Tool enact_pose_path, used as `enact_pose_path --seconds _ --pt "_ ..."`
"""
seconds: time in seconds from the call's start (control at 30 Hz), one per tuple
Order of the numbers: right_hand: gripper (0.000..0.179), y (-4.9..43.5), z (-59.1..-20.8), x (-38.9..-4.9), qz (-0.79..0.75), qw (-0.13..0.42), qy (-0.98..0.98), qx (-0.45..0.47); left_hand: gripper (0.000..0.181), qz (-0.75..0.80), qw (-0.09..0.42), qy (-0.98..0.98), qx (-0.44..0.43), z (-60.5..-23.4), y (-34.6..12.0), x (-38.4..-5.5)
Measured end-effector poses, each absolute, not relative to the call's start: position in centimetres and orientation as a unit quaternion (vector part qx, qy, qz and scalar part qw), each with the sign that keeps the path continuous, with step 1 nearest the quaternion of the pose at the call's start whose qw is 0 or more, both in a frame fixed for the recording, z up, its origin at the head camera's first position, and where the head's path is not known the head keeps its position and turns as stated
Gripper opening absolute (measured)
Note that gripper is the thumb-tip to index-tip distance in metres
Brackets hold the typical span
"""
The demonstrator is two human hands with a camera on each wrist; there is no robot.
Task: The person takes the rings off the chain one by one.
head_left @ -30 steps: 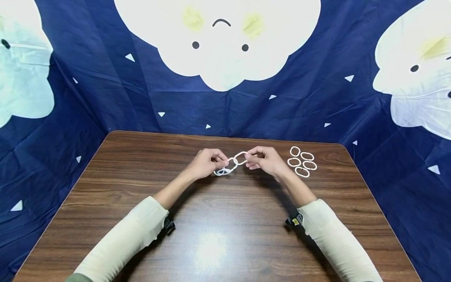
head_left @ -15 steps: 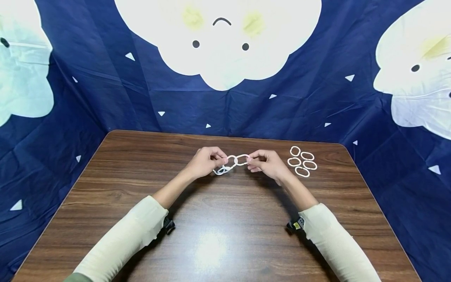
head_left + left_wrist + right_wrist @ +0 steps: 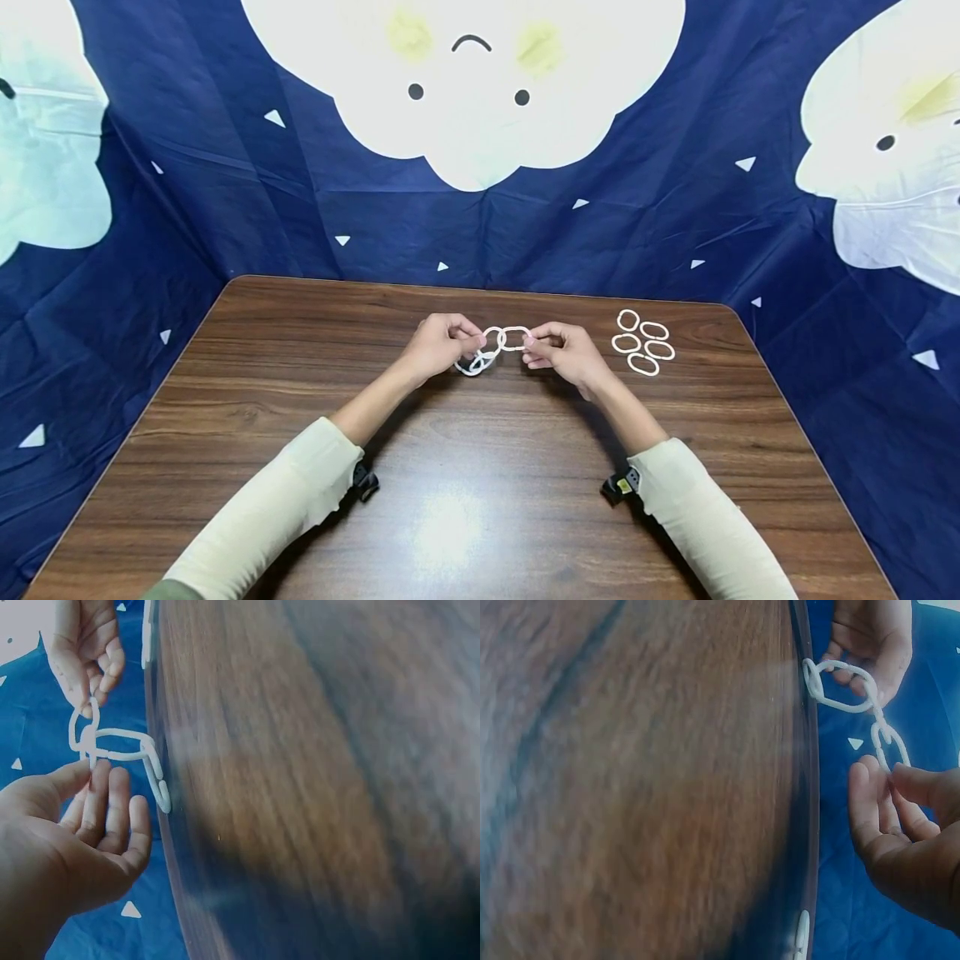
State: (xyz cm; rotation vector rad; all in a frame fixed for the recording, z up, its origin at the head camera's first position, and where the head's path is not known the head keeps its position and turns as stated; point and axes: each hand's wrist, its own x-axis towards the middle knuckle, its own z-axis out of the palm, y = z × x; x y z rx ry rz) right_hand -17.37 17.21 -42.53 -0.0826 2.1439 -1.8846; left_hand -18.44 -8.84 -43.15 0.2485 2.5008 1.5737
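Between both hands, over the far part of the table, is a short chain of white oval links. My left hand [image 3: 442,348] pinches one link [image 3: 91,742] between thumb and fingertips. My right hand [image 3: 568,352] pinches the end link [image 3: 516,327], which hooks through the left hand's link. Other links [image 3: 471,372] hang below the left fingers, and part of them is hidden behind that hand in the head view. From the right wrist, a wide link [image 3: 844,707] shows beyond the pinched end link. Whether the links have small gaps is hard to tell here.
Several loose white oval links [image 3: 626,352] lie grouped on the brown wooden table [image 3: 450,442], right of the right hand. A dark blue cloth with cloud prints [image 3: 420,225] stands behind the table's far edge. Each wrist carries a small dark camera [image 3: 365,482].
My right hand has come down slightly, and the end link it pinches now lies level instead of slanting up to the right. The left hand has barely moved; its hanging links have shifted a little.
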Motion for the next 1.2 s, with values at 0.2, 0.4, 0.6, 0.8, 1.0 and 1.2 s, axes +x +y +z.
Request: enact_pose_path --seconds 0.2,0.4,0.6,0.8,1.0,1.2 --pt "0.027 16.5 -42.9 -17.4 -0.676 0.146 0.722 -0.013 0.014 0.554 0.100 0.824 0.054 -43.0 -8.4 -18.2" --pt "0.025 15.8 -43.3 -17.5 -0.702 0.164 0.693 -0.004 0.016 0.588 0.108 0.801 0.036 -43.0 -8.0 -18.2" --pt "0.016 15.1 -43.7 -17.6 -0.736 0.169 0.655 0.021 0.015 0.607 0.109 0.787 0.027 -42.6 -7.7 -18.0" --pt "0.012 14.8 -44.1 -17.8 -0.765 0.175 0.619 0.037 0.015 0.607 0.103 0.788 0.021 -42.6 -7.5 -17.8" --pt "0.012 14.6 -44.0 -17.6 -0.779 0.182 0.599 0.043 0.014 0.599 0.092 0.795 0.022 -42.8 -7.5 -17.9" --pt "0.012 14.6 -44.2 -17.5 -0.778 0.183 0.599 0.040 0.013 0.596 0.090 0.797 0.019 -42.9 -7.5 -18.0"
